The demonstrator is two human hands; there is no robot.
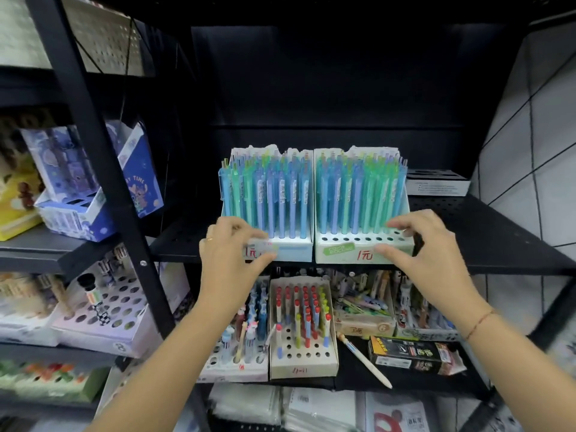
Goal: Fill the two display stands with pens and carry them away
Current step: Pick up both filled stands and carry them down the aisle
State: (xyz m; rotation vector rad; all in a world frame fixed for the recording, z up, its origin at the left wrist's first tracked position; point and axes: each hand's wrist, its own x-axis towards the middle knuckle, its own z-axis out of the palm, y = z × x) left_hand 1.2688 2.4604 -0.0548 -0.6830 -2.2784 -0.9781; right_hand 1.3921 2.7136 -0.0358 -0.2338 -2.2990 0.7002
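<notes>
While both arms reach forward, left hand (232, 247) pinches front lip of left stand (296, 249): fingers on top, thumb on front face. Right hand (427, 244) grips front lip of right stand (343, 249) same way. Stands sit side by side, touching, on black perforated shelf (467, 226). Both carry blue and green pens (352, 194) upright; front row of holes in right stand is open. Cream pen box (304, 366) sits on shelf below.

Translucent plastic pens (271, 194); matt card stands (343, 255); perforated matt-black metal shelf (483, 232).
</notes>
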